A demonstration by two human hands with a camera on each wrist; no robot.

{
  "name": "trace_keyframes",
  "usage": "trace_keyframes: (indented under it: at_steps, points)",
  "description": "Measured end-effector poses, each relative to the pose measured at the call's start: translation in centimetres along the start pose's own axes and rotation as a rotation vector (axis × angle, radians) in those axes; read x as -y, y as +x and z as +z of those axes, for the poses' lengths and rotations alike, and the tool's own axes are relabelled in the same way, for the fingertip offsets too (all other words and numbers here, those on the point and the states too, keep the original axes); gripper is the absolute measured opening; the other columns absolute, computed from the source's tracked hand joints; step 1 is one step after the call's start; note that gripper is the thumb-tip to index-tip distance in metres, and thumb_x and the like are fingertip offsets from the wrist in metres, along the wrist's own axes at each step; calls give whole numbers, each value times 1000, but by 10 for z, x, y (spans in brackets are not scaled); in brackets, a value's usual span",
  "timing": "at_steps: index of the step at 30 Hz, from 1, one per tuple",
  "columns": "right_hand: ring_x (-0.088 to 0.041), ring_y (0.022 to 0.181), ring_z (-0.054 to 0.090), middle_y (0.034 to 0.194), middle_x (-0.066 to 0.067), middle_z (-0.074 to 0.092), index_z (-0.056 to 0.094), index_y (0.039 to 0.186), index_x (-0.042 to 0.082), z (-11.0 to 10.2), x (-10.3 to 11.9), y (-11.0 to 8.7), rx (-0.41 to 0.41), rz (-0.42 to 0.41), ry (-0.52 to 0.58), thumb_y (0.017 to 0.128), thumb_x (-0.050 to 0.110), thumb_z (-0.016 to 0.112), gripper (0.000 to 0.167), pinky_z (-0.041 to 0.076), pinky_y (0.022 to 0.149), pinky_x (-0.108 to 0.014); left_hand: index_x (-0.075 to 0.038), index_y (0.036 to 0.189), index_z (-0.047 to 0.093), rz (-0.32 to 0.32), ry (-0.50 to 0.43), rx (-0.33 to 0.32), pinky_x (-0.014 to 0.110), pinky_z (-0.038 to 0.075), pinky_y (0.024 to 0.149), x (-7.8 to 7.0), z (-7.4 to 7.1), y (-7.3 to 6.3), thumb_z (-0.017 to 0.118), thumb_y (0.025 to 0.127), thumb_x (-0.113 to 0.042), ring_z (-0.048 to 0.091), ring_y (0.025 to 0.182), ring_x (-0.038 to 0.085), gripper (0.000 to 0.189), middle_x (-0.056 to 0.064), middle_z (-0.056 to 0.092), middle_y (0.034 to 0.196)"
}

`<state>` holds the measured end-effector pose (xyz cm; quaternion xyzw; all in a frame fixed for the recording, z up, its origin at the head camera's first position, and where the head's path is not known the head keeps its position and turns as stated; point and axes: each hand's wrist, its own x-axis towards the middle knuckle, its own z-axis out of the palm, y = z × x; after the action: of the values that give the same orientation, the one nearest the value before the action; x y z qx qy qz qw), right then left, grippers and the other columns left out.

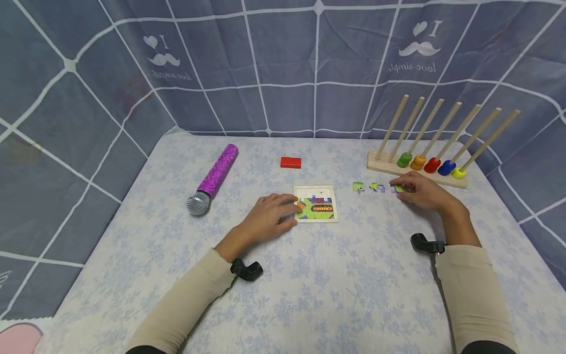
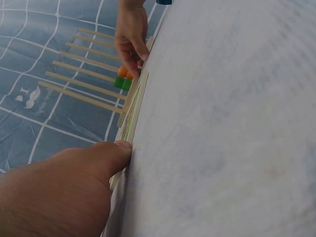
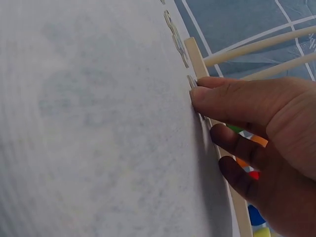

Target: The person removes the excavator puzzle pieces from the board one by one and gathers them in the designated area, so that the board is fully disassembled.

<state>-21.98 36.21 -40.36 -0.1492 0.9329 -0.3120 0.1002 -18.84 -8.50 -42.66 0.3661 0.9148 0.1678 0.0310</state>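
A square puzzle tray (image 1: 316, 221) with a light wooden frame lies flat on the table, partly filled with colourful pieces. My left hand (image 1: 270, 216) rests at its left side, fingertips over the frame and the picture. The left wrist view has the left thumb (image 2: 116, 153) against the tray's edge. My right hand (image 1: 423, 191) pinches a small puzzle piece (image 1: 398, 189) between thumb and index finger, down at the table. Left of it, two loose puzzle pieces (image 1: 377, 187) (image 1: 358, 187) lie in a row. The right wrist view shows the pinched piece's edge (image 3: 191, 81) beside the thumb.
A wooden peg stand (image 1: 384, 166) with coloured beads stands behind the right hand. A red block (image 1: 290, 162) lies behind the tray. Far left is a purple glittery microphone (image 1: 218, 170). A hanging grey-blue checked cloth (image 1: 287, 59) borders the table's back.
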Motion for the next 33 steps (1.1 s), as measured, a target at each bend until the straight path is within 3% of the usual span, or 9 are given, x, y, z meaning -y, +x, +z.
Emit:
trace_keyframes:
  at_steps: [5,13,20,26,33]
  points:
    - [-33,98,45,118,-25,49,58,132,-12,1,1,-1,11,-3,17,95,-4,67,39,38,81,-42,-26,134,66,16,-4,-5,54,36,105,0,0,0,63,101,-38,44,137,25,35,3,50,147]
    - [-46,113,46,127,-32,45,55,135,-12,3,0,2,24,2,-1,93,-4,68,45,37,97,-63,-21,132,68,86,13,-32,48,38,108,2,-2,-2,65,101,-36,47,136,23,35,5,53,146]
    - [-46,114,46,134,-32,44,46,144,-8,-3,9,3,50,47,-26,96,6,68,55,39,95,-62,-19,128,69,74,-17,-42,46,39,108,2,1,0,66,100,-35,48,135,24,32,6,53,146]
    - [-52,123,44,140,-36,41,45,145,-7,4,53,17,39,-23,-103,100,17,65,55,37,98,-67,-19,126,70,62,-30,-60,46,41,105,2,2,0,68,99,-36,51,130,26,32,8,53,142]
    - [-38,114,56,125,-20,61,61,136,1,54,134,52,85,-244,-204,98,18,67,42,44,91,-58,-19,123,71,81,-39,-74,45,42,103,4,1,1,69,98,-34,53,127,24,29,7,56,139]
